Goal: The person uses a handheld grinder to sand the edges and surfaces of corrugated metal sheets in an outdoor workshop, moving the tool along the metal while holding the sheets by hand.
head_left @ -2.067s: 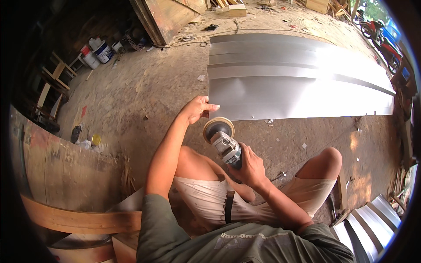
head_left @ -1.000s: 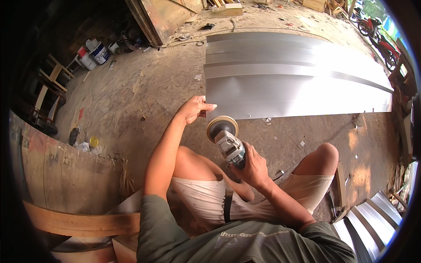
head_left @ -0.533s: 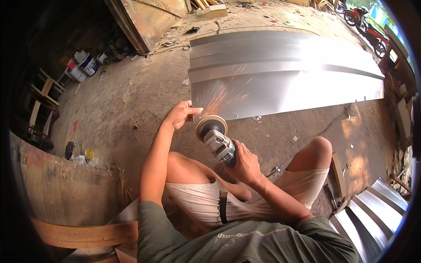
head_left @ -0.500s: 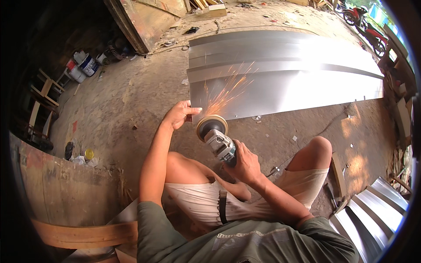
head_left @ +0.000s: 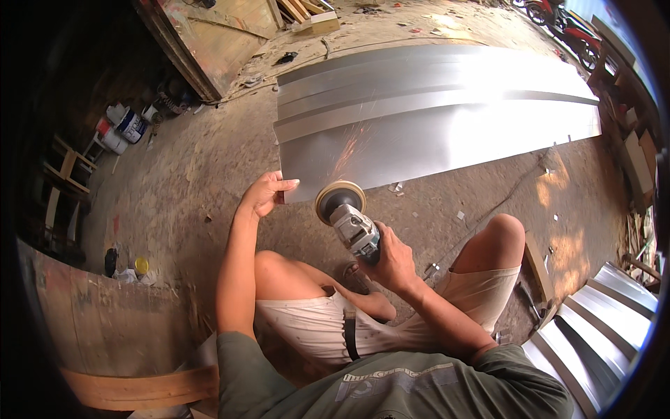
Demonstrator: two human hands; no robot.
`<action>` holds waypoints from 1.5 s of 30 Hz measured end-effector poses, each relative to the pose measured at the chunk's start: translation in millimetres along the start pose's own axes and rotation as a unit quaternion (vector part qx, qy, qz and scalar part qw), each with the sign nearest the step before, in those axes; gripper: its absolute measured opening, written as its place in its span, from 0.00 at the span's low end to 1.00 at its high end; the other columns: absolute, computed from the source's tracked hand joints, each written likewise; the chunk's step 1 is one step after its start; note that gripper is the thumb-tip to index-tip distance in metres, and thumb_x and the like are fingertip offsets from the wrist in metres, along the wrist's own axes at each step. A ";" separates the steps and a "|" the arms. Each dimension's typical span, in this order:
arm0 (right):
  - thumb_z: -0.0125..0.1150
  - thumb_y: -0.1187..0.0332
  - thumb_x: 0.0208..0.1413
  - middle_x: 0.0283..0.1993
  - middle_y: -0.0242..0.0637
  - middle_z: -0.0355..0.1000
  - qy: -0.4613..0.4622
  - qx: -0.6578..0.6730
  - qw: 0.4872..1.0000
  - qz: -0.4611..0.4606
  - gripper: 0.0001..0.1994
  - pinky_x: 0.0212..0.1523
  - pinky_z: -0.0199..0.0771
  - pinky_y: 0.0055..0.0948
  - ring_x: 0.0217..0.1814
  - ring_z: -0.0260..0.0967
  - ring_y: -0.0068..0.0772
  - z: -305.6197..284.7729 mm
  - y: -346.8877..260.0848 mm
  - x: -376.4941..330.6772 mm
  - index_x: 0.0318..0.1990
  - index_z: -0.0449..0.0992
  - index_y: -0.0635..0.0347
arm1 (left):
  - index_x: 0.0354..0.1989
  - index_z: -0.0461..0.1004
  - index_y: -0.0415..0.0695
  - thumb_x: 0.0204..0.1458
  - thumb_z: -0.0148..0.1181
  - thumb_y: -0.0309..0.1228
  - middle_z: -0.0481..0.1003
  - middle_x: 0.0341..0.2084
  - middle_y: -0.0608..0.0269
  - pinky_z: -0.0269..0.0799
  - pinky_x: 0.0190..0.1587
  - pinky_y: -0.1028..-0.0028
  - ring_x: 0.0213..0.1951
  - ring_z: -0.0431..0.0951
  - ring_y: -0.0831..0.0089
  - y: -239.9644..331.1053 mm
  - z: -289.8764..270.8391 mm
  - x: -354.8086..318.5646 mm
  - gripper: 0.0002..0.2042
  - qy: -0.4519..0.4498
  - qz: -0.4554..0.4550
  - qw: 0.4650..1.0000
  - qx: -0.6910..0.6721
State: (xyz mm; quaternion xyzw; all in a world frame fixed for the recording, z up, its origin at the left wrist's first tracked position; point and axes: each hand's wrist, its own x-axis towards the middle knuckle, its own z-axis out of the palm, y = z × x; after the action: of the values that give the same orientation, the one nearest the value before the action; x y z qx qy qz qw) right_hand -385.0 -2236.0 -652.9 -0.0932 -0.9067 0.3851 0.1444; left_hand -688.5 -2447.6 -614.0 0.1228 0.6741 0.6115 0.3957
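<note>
A long folded sheet of shiny metal (head_left: 391, 150) stretches across the floor before me. Its near left corner is pinched in my left hand (head_left: 265, 193), thumb on top. My right hand (head_left: 392, 260) is wrapped round the body of an angle grinder (head_left: 356, 232). The grinder's round disc (head_left: 340, 202) meets the sheet's near edge, a short way right of my left hand. Thin orange sparks (head_left: 347, 150) fly up and away over the metal from the disc. Fingers under the sheet and under the grinder are partly hidden.
More ribbed metal sheets (head_left: 593, 328) lie at the lower right, beside a wooden strip (head_left: 539, 272). Buckets (head_left: 129, 126) stand at the far left near a wooden stool (head_left: 68, 164). A cable (head_left: 499, 202) crosses the floor. Motorcycles (head_left: 576, 38) are parked at the far right.
The sheet and my left hand have shifted left and slightly nearer in view. The disc now sits farther right of the corner, and the sparks are thinner and fainter.
</note>
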 end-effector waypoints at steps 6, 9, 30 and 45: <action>0.74 0.61 0.47 0.54 0.49 0.72 0.045 0.000 0.999 0.003 0.42 0.48 0.80 0.46 0.52 0.76 0.54 -6.0 13.1 -2.3 0.68 0.59 0.63 | 0.40 0.78 0.45 0.57 0.69 0.32 0.80 0.30 0.69 0.72 0.34 0.74 0.29 0.77 0.79 5.4 -4.6 0.5 0.08 -0.001 0.002 1.000 -0.007; 0.75 0.60 0.47 0.55 0.54 0.73 0.044 0.015 0.999 0.026 0.41 0.49 0.79 0.49 0.53 0.76 0.59 -9.9 16.7 -2.7 0.67 0.59 0.62 | 0.38 0.77 0.45 0.58 0.69 0.31 0.80 0.29 0.69 0.71 0.31 0.76 0.27 0.77 0.80 6.5 -5.0 -1.4 0.06 0.005 0.011 1.000 -0.018; 0.77 0.59 0.47 0.49 0.57 0.76 0.169 0.059 0.983 0.037 0.42 0.47 0.80 0.47 0.48 0.78 0.61 -26.3 50.5 -5.7 0.66 0.60 0.67 | 0.35 0.74 0.49 0.60 0.65 0.29 0.73 0.24 0.75 0.60 0.23 0.81 0.23 0.67 0.86 22.0 -10.4 -7.7 0.04 -0.016 0.020 0.998 -0.060; 0.75 0.67 0.48 0.46 0.52 0.78 0.281 0.158 0.946 0.043 0.36 0.47 0.79 0.41 0.45 0.80 0.49 -50.5 65.5 -3.1 0.64 0.62 0.64 | 0.39 0.76 0.47 0.60 0.65 0.30 0.79 0.31 0.73 0.69 0.32 0.77 0.29 0.75 0.81 19.3 2.6 -9.7 0.04 0.048 0.007 0.997 -0.062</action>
State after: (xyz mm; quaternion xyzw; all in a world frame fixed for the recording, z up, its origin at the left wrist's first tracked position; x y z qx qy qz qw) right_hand -361.5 -2158.0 -667.6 -0.2122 -0.7521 0.4874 0.3895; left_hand -686.4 -2447.7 -592.3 0.0735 0.6525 0.6599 0.3651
